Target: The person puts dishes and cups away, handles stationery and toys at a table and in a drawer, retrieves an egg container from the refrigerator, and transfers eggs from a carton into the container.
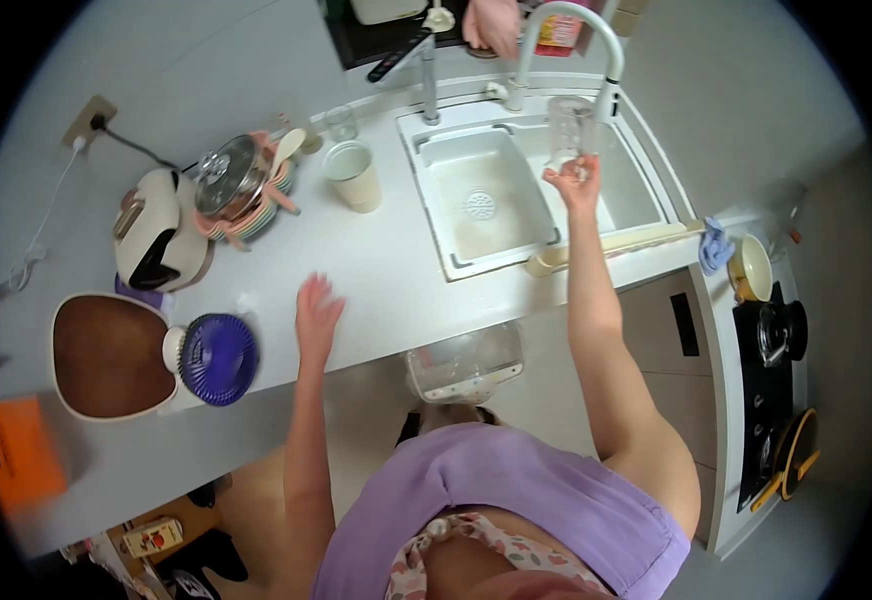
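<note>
My right hand (578,185) reaches over the right basin of the sink (646,190), its fingers closed around the near end of a clear drinking glass (569,125). The glass is beside the spout of the white faucet (611,60); whether water runs, I cannot tell. Above the white counter (396,290), my left hand (318,312) is slightly blurred, with fingers apart and nothing in it. Beyond it stands a cream cup (356,185), and a small clear glass (341,123) is behind that. To its left lies a ribbed blue bowl-like item (218,358).
A rack of bowls with a glass lid (234,175) and a white appliance (164,235) line the left wall. A brown-topped bin (111,355) and orange box (21,450) stand nearer. On the right are a blue cloth (716,245), a yellow pot (752,268) and a stove (756,400).
</note>
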### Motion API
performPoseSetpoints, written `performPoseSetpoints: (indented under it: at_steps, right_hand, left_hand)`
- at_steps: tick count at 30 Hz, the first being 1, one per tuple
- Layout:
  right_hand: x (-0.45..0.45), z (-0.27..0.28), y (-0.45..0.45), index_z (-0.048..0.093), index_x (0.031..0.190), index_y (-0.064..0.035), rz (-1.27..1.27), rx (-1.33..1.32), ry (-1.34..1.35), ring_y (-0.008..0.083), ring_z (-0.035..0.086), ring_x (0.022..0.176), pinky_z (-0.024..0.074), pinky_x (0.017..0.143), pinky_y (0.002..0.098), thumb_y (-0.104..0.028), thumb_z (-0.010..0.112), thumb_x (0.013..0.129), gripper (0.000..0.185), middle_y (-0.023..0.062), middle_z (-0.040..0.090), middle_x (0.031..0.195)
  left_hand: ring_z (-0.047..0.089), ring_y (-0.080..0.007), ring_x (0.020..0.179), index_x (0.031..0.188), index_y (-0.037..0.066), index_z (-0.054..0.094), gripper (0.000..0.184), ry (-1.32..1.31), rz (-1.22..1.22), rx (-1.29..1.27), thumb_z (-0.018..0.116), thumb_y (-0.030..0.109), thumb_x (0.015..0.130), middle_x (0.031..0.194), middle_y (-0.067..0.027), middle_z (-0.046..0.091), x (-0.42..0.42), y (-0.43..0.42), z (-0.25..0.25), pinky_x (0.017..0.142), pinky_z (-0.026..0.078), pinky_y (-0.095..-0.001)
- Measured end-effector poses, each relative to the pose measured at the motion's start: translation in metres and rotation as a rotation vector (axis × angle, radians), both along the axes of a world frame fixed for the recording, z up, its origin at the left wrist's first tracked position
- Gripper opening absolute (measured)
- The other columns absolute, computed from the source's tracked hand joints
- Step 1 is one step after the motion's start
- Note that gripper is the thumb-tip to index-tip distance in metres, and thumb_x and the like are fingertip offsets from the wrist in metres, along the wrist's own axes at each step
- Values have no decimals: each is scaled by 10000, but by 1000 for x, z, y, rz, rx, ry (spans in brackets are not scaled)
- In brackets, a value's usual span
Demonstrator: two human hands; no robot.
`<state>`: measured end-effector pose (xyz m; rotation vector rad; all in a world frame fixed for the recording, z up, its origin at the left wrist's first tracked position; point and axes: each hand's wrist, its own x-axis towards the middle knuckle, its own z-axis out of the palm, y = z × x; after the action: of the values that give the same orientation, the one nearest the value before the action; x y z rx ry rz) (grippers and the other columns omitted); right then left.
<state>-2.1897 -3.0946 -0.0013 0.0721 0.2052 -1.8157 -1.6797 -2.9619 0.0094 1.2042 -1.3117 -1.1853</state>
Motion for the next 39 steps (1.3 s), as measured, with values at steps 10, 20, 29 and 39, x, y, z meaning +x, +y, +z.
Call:
performPoseSetpoints:
  at_steps: [10,20,29,39]
  right_hand:
    - [25,44,51,556,750,-205,-19,23,233,51,571,711,297,744,461,-364,591,818,177,-90,611,716]
    - [-4,48,77,584,783,-145,-98,111,228,98,561,667,350,636,452,-402,602,796,258,-36,547,760]
    - [-67,61,86,575,777,-153,-21,142,148,78,576,670,314,653,411,-380,601,797,229,-42,565,778]
    - [-158,71,122,539,757,-141,198,124,338,91,566,694,323,579,362,-362,621,787,238,-29,589,807]
  left_hand:
    - [392,-307,1167,1277,-2,257,1037,-168,160,-182,858,300,487,1257,-174,390,-78,-221,-27,970,338,-378]
    - [440,-297,1049,1205,54,407,714,-1185,-143,-1289,712,151,566,1079,-128,480,-219,-205,115,941,344,-395]
    - [392,-272,1127,1218,62,374,480,-2090,-196,-1797,487,240,787,1170,-126,442,-371,-174,94,1013,245,-401]
    - [414,-269,1095,1166,70,422,434,-1923,-358,-1520,509,164,751,1126,-120,467,-435,-141,62,993,283,-367]
